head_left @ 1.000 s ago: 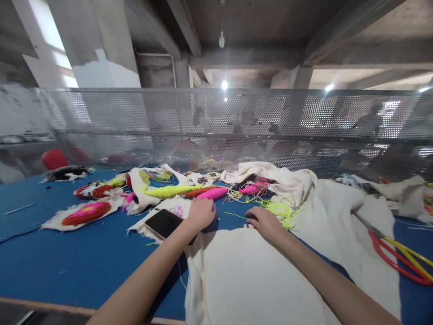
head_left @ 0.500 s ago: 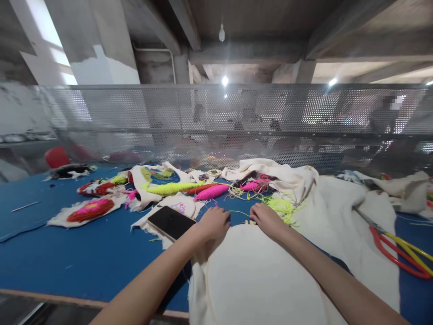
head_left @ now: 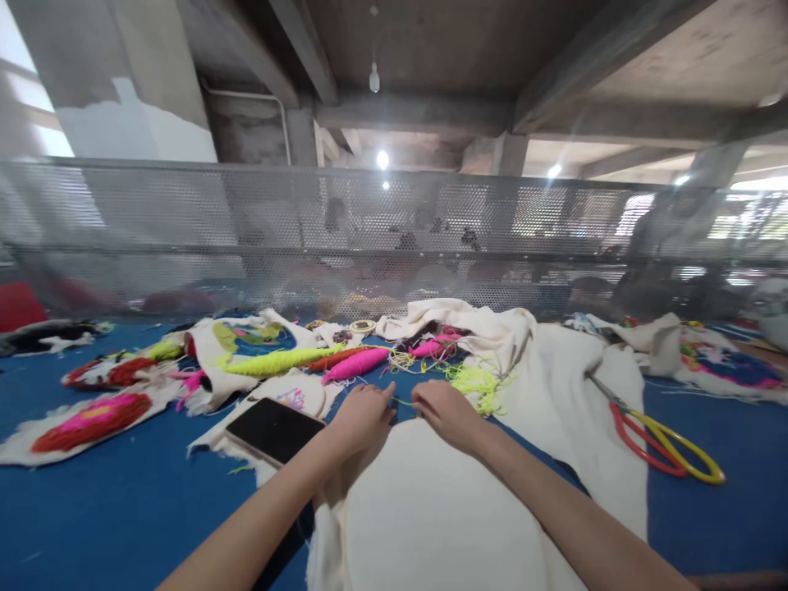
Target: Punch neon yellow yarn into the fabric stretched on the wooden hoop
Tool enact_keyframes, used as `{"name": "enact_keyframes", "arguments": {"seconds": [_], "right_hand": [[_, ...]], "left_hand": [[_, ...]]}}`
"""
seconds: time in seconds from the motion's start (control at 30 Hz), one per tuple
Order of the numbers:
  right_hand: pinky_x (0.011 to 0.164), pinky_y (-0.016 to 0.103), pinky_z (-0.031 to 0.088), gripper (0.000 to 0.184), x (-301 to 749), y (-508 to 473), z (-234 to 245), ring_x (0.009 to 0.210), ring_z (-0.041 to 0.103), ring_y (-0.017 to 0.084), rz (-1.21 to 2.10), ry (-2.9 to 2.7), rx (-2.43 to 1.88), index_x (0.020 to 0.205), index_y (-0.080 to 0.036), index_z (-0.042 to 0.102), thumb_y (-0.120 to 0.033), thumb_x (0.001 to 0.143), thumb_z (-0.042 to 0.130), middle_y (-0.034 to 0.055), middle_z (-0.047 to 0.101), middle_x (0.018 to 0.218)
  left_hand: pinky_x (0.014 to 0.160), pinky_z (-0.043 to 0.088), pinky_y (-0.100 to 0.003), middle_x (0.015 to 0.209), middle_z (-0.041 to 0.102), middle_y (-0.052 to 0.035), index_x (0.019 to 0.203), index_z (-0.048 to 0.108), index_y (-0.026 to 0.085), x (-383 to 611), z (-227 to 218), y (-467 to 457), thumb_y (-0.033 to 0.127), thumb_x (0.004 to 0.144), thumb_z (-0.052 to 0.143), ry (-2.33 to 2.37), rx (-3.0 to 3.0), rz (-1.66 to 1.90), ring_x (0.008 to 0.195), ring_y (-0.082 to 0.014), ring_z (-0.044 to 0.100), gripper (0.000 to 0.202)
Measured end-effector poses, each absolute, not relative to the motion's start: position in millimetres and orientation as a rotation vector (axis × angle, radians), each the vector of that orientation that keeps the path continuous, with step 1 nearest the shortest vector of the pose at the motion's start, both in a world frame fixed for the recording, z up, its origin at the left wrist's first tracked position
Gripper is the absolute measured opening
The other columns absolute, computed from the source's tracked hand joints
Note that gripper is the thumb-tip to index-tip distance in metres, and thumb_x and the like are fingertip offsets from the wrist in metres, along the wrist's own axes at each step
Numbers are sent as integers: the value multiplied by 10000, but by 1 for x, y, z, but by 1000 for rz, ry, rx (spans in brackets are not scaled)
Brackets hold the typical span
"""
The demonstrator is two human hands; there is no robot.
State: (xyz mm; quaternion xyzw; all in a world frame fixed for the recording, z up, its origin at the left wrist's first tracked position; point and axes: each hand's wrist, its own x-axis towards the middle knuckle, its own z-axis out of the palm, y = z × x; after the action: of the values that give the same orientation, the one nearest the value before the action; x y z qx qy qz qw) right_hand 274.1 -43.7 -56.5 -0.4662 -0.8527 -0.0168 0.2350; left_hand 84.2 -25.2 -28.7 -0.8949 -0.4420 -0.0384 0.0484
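A round embroidery hoop with cream cloth [head_left: 443,525] stretched in it lies on the blue table in front of me. My left hand [head_left: 362,415] rests at the hoop's far left rim, fingers curled and pinching toward the top. My right hand [head_left: 444,412] sits close beside it at the far rim, fingers bent down onto the edge. What the fingers grip is too small to make out. A thin green thread [head_left: 403,401] runs between the two hands. A black phone [head_left: 274,429] lies just left of my left hand.
Bundles of neon yellow, orange and pink yarn [head_left: 308,359] and tufted patches [head_left: 89,414] lie to the left and behind. Loose cream cloth [head_left: 572,386] spreads right. Red and yellow scissors [head_left: 662,435] lie at the right. A perforated metal screen [head_left: 394,238] borders the table's far side.
My two hands have drawn together at the hoop's far rim. The view has swung right, so the table's things have shifted left in the picture.
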Motion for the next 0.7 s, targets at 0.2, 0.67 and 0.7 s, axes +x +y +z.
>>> {"name": "enact_keyframes", "arguments": {"seconds": [0.2, 0.67, 0.7], "right_hand": [[717, 266, 347, 194, 272, -47, -54, 772, 507, 155, 12, -2353, -1046, 873, -179, 566, -325, 921, 449, 30, 631, 830], [726, 232, 377, 146, 276, -37, -55, 807, 558, 140, 24, -2366, -1118, 900, -217, 567, -348, 891, 502, -7, 650, 847], [727, 231, 379, 141, 276, -37, -55, 812, 559, 141, 34, -2360, -1128, 911, -222, 564, -348, 887, 508, -9, 649, 849]], "left_hand": [[778, 402, -334, 859, 660, -84, 824, 659, 163, 93, -29, -27, 215, 883, 381, -1188, -2858, -239, 865, -230, 585, 289], [799, 435, -347, 956, 670, -82, 939, 610, 212, 100, -42, -28, 298, 873, 344, -1447, -3014, -357, 909, -231, 609, 287], [810, 439, -349, 969, 673, -78, 943, 613, 224, 98, -43, -26, 323, 872, 350, -1450, -3024, -389, 925, -234, 609, 289]]}}
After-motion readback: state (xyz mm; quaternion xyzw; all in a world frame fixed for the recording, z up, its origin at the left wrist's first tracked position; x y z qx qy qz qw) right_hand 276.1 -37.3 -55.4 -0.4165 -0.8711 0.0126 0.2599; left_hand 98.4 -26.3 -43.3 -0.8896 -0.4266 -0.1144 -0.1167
